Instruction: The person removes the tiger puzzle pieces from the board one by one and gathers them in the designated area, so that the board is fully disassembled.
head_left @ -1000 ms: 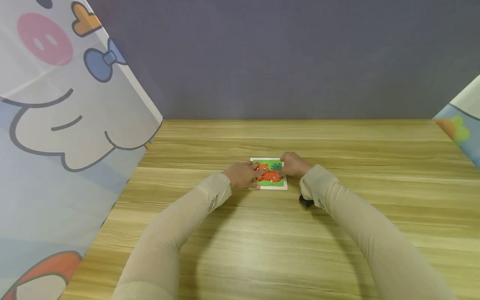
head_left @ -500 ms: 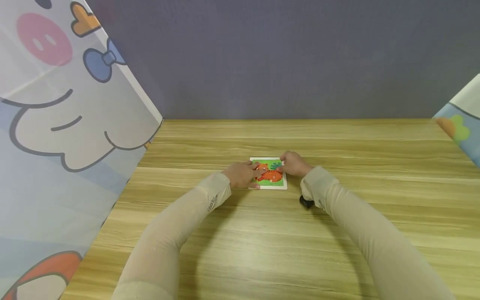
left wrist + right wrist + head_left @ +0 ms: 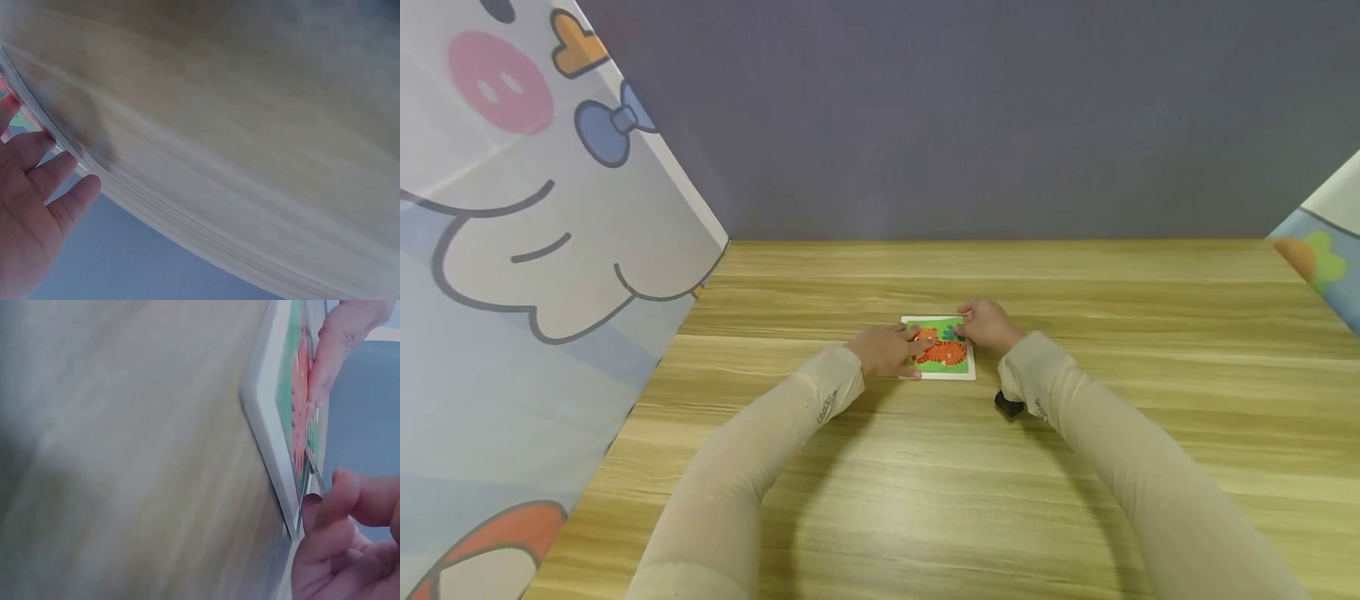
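A small picture puzzle of an orange tiger on green (image 3: 942, 355) lies in a white-bordered tray (image 3: 951, 377) on the wooden table. Over its left side rests my left hand (image 3: 883, 350), fingers spread and fingertips on the tiger. At the upper right corner my right hand (image 3: 990, 327) pinches a puzzle piece (image 3: 953, 332) with a dark green plant on it. The right wrist view shows this thin piece (image 3: 317, 474) tilted up from the tray at my right hand's fingertips (image 3: 312, 512). In the left wrist view, the left hand (image 3: 31, 200) covers most of the puzzle.
The wooden table (image 3: 880, 500) stretches around the tray and ends at a grey wall (image 3: 970, 117) behind. A cartoon-printed sheet (image 3: 535, 250) stands along the left, another printed sheet (image 3: 1318, 258) at the right. Something small and black (image 3: 1009, 406) shows beneath the right wrist.
My right fingertips have moved slightly up at the upper right corner, and the plant piece there now tilts up. The left hand has stayed in place on the puzzle.
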Tool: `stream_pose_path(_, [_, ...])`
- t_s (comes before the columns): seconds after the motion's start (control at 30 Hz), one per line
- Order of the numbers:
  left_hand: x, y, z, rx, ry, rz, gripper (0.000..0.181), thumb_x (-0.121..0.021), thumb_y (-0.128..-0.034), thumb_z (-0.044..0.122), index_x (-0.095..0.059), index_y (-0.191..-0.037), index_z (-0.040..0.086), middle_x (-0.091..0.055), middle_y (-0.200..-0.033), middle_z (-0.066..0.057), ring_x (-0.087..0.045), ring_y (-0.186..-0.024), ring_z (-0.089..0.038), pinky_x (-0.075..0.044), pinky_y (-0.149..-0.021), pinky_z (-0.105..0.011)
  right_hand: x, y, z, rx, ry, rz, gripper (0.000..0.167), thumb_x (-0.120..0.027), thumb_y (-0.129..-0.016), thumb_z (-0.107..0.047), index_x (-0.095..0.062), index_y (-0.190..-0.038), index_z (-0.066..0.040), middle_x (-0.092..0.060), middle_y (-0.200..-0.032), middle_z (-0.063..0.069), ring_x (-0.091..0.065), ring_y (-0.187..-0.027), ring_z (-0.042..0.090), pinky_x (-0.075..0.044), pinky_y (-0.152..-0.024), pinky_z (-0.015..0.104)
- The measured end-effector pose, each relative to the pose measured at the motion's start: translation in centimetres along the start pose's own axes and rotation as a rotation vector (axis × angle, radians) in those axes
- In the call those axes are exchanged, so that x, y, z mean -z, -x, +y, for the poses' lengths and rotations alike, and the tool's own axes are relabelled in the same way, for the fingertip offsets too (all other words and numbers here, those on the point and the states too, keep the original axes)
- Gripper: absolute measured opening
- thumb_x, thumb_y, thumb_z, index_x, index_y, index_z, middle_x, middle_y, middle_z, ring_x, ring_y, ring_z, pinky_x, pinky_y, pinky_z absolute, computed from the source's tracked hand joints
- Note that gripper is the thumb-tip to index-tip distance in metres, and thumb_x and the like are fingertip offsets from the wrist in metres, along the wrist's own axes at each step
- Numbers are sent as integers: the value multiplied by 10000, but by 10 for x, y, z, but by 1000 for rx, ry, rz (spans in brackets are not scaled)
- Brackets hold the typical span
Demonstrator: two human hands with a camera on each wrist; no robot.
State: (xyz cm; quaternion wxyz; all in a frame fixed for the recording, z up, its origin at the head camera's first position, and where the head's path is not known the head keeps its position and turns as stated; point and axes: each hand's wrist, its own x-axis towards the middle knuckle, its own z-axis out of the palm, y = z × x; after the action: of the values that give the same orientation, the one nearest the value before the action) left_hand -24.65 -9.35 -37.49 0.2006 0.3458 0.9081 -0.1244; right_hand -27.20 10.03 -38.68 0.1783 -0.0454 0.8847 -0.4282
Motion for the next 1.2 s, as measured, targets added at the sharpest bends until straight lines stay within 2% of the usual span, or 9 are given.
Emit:
stream_pose_path(0.3, [1,3,2,-8,6,7,679,-434,-933,534,-205,-1517,274,-169,-1551,-77,-241,-1387,-279,-309,-1068,-391,2,2,4,4,-45,4,377,-595,-896,-5,-493,-1246,93,-537,-627,43,-476,-496,113,-391,-484,240])
stream_pose_path(0.47, [1,1,2,-8,21,15,686,-449,-929,526,-218,-1517,257,-151,-1559,-58,-241,-1385,-297,-305,-1068,-408,4,1,8,-49,-161,-4,414,-604,-878,13,-507,-1276,75,-612,-730,63,-523,-565,108,-450,-510,241])
stream_pose_path(0.6, [-1,0,0,-16,12,15,696,-436,-928,534,-189,-1520,262,-119,-1564,-6,-231,-1388,-301,-290,-1077,-404,5,-1,9,-74,-234,-3,425,-606,-873,32,-515,-1285,76,-655,-865,89,-581,-644,98,-516,-584,247])
stream_pose_path(0.83, [-2,-4,-3,-21,-8,9,699,-415,-930,551,-167,-1523,275,-152,-1550,31,-210,-1395,-294,-282,-1080,-412,5,-2,9,-91,-325,4,425,-593,-866,67,-515,-1282,96,-645,-826,63,-594,-636,92,-533,-617,239])
stream_pose_path(1.0, [-1,-5,-3,-16,-13,33,701,-427,-924,564,-199,-1520,274,-192,-1540,26,-234,-1387,-293,-330,-1049,-435,6,-1,8,-96,-348,42,403,-598,-847,83,-548,-1247,99,-647,-791,68,-592,-607,89,-533,-604,223])
stream_pose_path(1.2, [-1,-4,-2,-10,-6,33,723,-447,-908,575,-219,-1520,263,-218,-1536,21,-266,-1376,-295,-331,-1046,-453,5,-1,7,-88,-333,40,394,-590,-848,75,-559,-1240,95,-667,-841,117,-601,-620,108,-540,-624,244])
